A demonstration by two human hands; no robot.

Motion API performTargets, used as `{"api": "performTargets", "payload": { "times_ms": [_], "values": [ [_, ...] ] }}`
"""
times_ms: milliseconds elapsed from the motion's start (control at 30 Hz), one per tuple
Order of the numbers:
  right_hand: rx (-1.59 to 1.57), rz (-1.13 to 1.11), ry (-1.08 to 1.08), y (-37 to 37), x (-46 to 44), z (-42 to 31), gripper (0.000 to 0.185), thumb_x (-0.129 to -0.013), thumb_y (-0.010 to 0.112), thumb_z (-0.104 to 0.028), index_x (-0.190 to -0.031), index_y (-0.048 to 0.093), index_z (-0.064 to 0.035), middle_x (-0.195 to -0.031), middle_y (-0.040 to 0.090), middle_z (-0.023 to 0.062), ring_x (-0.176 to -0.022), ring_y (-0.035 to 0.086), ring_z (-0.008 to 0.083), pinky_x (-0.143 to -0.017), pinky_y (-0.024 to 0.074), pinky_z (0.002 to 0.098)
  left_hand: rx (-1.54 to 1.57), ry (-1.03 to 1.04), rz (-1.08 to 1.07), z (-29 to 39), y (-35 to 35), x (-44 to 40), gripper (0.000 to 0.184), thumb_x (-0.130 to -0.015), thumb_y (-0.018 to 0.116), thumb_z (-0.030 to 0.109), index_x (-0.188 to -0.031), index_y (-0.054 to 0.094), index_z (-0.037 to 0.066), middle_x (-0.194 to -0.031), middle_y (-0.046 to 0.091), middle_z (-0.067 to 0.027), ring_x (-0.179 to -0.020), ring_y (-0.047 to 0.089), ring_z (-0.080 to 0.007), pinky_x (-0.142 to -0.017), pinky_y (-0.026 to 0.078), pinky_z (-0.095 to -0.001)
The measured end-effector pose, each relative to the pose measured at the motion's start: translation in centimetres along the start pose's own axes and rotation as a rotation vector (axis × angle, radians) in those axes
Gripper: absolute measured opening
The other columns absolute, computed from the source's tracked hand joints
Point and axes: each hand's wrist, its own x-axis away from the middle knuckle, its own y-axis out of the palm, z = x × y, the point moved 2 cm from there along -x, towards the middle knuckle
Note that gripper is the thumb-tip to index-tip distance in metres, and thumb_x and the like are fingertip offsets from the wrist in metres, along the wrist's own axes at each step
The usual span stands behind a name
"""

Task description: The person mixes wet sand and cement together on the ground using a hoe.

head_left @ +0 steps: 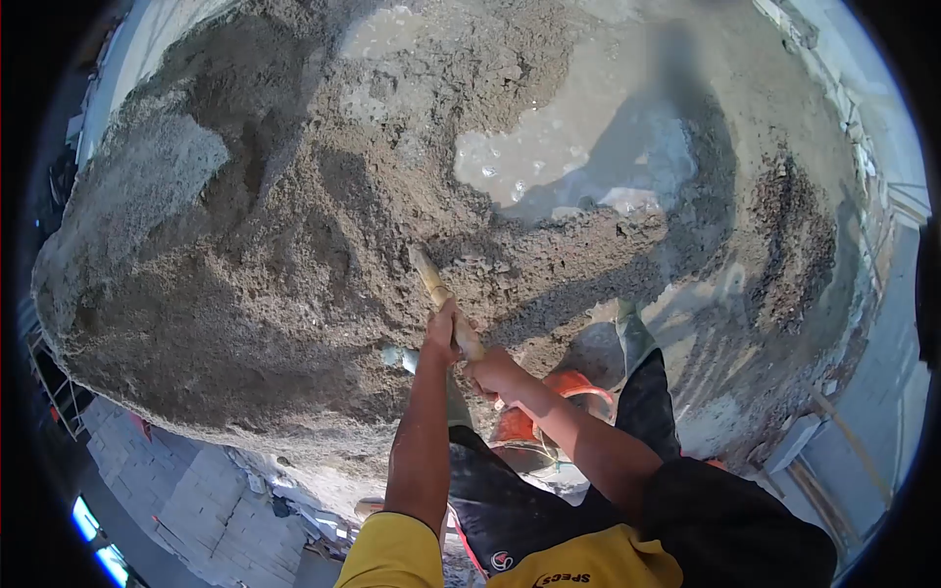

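Note:
My left hand is wrapped round a pale wooden tool handle, well up its visible length. Lower down and nearer my body, my right hand grips the same handle. The handle slants forward and to the left, its far end meeting the heap of grey-brown wet sand or mortar mix. No tool head shows there, so I cannot tell its kind. Beyond the handle, to the right, a pool of grey water lies in a hollow of the mix.
Orange buckets stand between my legs, just below my right forearm. My boot is planted in the mix at the right. Dark gravel lies farther right. Stacked pale blocks are at the lower left, and boards at the lower right.

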Motion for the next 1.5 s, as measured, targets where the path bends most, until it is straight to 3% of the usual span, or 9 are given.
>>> {"api": "performTargets", "payload": {
  "times_ms": [167, 433, 767, 1000, 1033, 1133, 1267, 1367, 1500],
  "values": [
    [0.025, -0.025, 0.115, -1.9, 5.8, -7.3, 0.014, -0.087, 0.064, -0.012, -0.077, 0.058, -0.0038, -0.063, 0.055, 0.0061, -0.054, 0.053, 0.0158, -0.045, 0.0370, 0.0329, 0.421, 0.014, -0.085, 6.0, 2.9, -3.4, 0.042, -0.094, 0.061, 0.048, -0.100, 0.049, 0.008, -0.081, 0.055, -0.0083, -0.068, 0.059, -0.0233, -0.062, 0.055, -0.0406],
    [0.176, -0.318, -0.180, -23.0, 11.3, -14.8, 0.018, -0.086, 0.068, -0.019, -0.088, 0.061, -0.0031, -0.063, 0.054, 0.0035, -0.053, 0.051, 0.0139, -0.044, 0.0374, 0.0305, -0.005, 0.208, 0.081, 13.6, 25.7, 0.9, 0.022, -0.100, 0.052, 0.023, -0.095, 0.048, 0.002, -0.074, 0.052, -0.0098, -0.066, 0.058, -0.0236, -0.063, 0.056, -0.0410],
    [0.673, 0.289, -0.835, -45.0, -1.1, -20.9, 0.058, -0.077, 0.076, -0.008, -0.131, 0.056, -0.0050, -0.090, 0.068, 0.0086, -0.080, 0.064, 0.0199, -0.074, 0.0500, 0.0343, 0.212, 0.624, -0.161, 16.4, 46.6, -4.8, 0.010, -0.087, 0.061, 0.006, -0.091, 0.053, 0.003, -0.076, 0.054, -0.0074, -0.067, 0.057, -0.0221, -0.066, 0.054, -0.0375],
    [0.798, 0.162, -0.810, -22.4, -4.4, -19.6, 0.045, -0.079, 0.069, -0.010, -0.117, 0.048, -0.0011, -0.103, 0.062, 0.0221, -0.104, 0.061, 0.0384, -0.089, 0.0454, 0.0472, 0.092, 0.954, -0.016, 24.0, 30.7, 3.8, 0.021, -0.086, 0.070, 0.011, -0.090, 0.053, 0.002, -0.073, 0.053, -0.0074, -0.057, 0.054, -0.0200, -0.051, 0.050, -0.0355],
    [0.813, 0.153, -1.052, -17.8, -7.1, -18.2, 0.044, -0.080, 0.066, -0.010, -0.117, 0.046, 0.0009, -0.099, 0.062, 0.0232, -0.090, 0.066, 0.0333, -0.076, 0.0508, 0.0442, 0.031, 1.011, 0.024, 26.1, 26.6, 4.4, 0.025, -0.085, 0.072, 0.013, -0.095, 0.052, 0.001, -0.074, 0.055, -0.0086, -0.058, 0.056, -0.0201, -0.052, 0.051, -0.0354],
    [0.373, -0.194, -0.850, -2.8, -10.0, -17.8, 0.042, -0.082, 0.068, -0.008, -0.117, 0.046, 0.0015, -0.086, 0.060, 0.0128, -0.058, 0.060, 0.0169, -0.051, 0.0479, 0.0344, -0.254, 1.184, 0.223, 30.9, 15.8, 5.7, 0.052, -0.085, 0.076, 0.014, -0.121, 0.043, -0.003, -0.081, 0.061, -0.0127, -0.066, 0.064, -0.0203, -0.054, 0.054, -0.0350],
    [0.261, -0.206, -0.778, 9.9, -16.5, -18.7, 0.028, -0.087, 0.066, -0.008, -0.109, 0.052, 0.0039, -0.078, 0.060, 0.0102, -0.054, 0.060, 0.0171, -0.045, 0.0442, 0.0358, -0.650, 0.981, 0.508, 31.7, 4.0, -0.5, 0.096, -0.082, 0.072, 0.016, -0.154, 0.009, 0.011, -0.090, 0.069, -0.0177, -0.078, 0.071, -0.0247, -0.073, 0.056, -0.0402],
    [-0.288, -0.232, -0.567, 14.8, -21.2, -12.9, 0.008, -0.085, 0.061, -0.006, -0.086, 0.059, 0.0016, -0.063, 0.057, 0.0065, -0.044, 0.053, 0.0166, -0.037, 0.0338, 0.0316, -1.003, 0.695, 0.651, 28.7, -4.5, -8.8, 0.094, -0.084, 0.061, 0.019, -0.157, 0.002, 0.016, -0.109, 0.066, -0.0249, -0.103, 0.067, -0.0343, -0.091, 0.052, -0.0413],
    [-0.209, -0.161, -0.391, 10.9, -21.0, -1.6, 0.011, -0.078, 0.060, 0.000, -0.088, 0.059, -0.0020, -0.063, 0.053, 0.0038, -0.042, 0.050, 0.0153, -0.036, 0.0335, 0.0303, -1.043, 0.462, 0.635, 17.0, -5.6, -6.1, 0.095, -0.087, 0.056, 0.021, -0.157, -0.008, 0.020, -0.124, 0.059, -0.0291, -0.112, 0.063, -0.0375, -0.097, 0.050, -0.0421]
  ]
}}
